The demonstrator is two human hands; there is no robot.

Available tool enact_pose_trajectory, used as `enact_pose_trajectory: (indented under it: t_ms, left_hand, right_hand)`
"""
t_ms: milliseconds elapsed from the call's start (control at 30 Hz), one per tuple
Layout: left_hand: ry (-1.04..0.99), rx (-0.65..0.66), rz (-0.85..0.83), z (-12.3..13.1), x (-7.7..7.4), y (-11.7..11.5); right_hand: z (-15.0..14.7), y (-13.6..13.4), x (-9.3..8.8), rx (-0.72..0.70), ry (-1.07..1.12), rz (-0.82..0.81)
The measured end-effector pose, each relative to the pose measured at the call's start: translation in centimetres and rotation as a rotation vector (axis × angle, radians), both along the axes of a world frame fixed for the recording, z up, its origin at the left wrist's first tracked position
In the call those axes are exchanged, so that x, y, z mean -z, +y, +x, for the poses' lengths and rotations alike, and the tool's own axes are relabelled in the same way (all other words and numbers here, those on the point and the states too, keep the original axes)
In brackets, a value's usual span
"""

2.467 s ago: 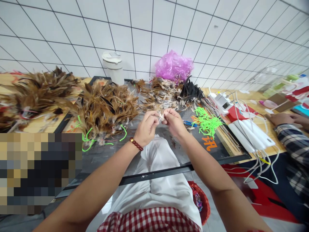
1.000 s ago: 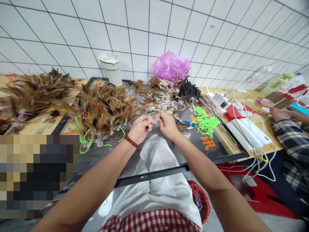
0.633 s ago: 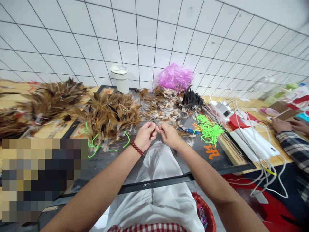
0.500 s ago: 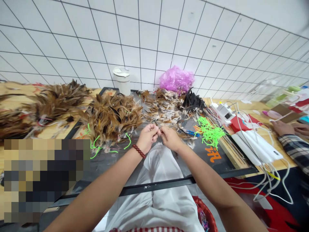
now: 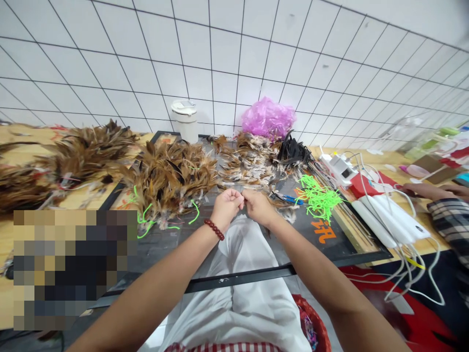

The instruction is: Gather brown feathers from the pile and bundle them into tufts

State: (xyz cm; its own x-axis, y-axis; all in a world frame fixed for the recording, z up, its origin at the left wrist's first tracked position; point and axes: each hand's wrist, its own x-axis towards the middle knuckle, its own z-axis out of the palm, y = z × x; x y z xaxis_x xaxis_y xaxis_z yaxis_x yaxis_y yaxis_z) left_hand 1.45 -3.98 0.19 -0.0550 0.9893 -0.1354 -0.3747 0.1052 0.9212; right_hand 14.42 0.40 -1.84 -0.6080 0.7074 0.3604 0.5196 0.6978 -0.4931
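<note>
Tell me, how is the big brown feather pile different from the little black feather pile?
The brown feather pile is golden-brown; the black feather pile is dark. The brown pile is much bigger than the black one. Green cords poke out of the brown pile; none show in the black one. The brown pile lies by the left hand, the black pile farther back beside the pink bag. Both are feathers on the dark board.

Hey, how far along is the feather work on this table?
Seemingly done: brown feather bunches with green ties lie left of the hands. In hand: the left hand and right hand pinch something between them, too small to identify. Probably left: a loose feather pile just beyond them and neon green cords to the right.
</note>
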Motion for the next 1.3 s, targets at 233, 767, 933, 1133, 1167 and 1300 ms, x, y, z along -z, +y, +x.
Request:
enact_pose_trajectory:
  t_ms: [233, 767, 933, 1133, 1167, 1300]
  left_hand:
    - [-0.002, -0.015, 0.036, 0.0, 0.1, -0.1]
    - [-0.021, -0.083, 0.204, -0.8, 0.6, 0.6]
    - [-0.03, -0.068, 0.182, -0.7, 0.5, 0.7]
    - [0.02, -0.09, 0.07, -0.9, 0.4, 0.8]
    - [0.062, -0.033, 0.062, -0.9, 0.3, 0.8]
    - [0.235, 0.106, 0.063, -0.9, 0.3, 0.7]
  right_hand:
    - [0.1, 0.3, 0.4, 0.041, 0.095, -0.03]
    - [0.4, 0.2, -0.6, 0.012, 0.439, -0.487]
    - [0.3, 0.7, -0.1, 0.038, 0.651, -0.606]
    - [0.3, 1.2, 0.3, 0.066, 0.785, -0.576]
    - [0.3, 1.1, 0.2, 0.054, 0.784, -0.56]
    - [-0.1, 0.5, -0.3, 0.003, 0.784, -0.536]
